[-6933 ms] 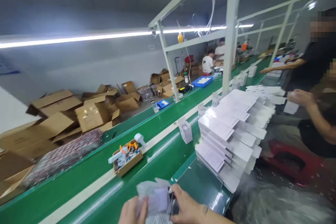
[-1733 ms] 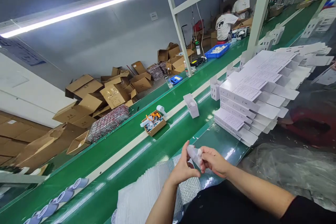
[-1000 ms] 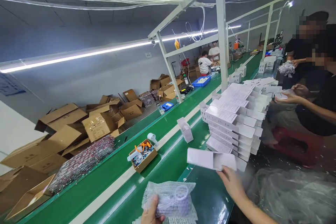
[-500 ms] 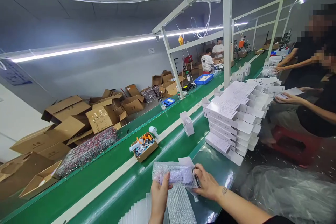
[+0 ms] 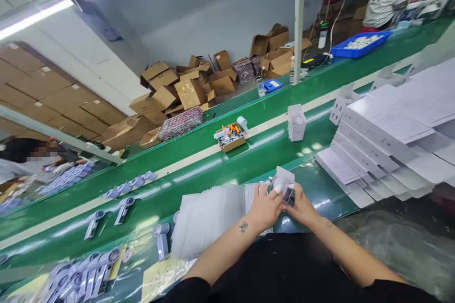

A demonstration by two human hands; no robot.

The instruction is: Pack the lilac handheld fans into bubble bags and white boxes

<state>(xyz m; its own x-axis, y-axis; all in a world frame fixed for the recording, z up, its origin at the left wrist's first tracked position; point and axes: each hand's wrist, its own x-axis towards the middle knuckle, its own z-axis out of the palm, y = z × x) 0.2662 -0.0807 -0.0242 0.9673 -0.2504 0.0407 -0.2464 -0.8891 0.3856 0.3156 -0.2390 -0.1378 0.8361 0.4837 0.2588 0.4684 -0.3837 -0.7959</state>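
An upright small white box (image 5: 286,179), its flap raised, is between my two hands above the bench. My right hand (image 5: 302,206) is closed round its right side and lower part. My left hand (image 5: 265,208) has its fingers curled at the box's mouth, pressed on a whitish bubble-wrapped pack (image 5: 279,186); most of the pack is hidden by the fingers and the box. Just left of my hands lies a fanned stack of white bubble-wrap pouches (image 5: 213,215). A lilac handheld fan (image 5: 161,241) lies beside that stack.
Stacked white boxes (image 5: 369,151) stand at right. Another open white box (image 5: 296,123) and a carton of small parts (image 5: 231,139) stand on the green belt (image 5: 188,177). Several lilac fans (image 5: 81,277) lie front left. Co-workers are at far left and far right.
My view has swung left and down. The bubble-wrapped pack, earlier held flat in front of the box, is now at the box's mouth, mostly out of sight. The box is more upright.
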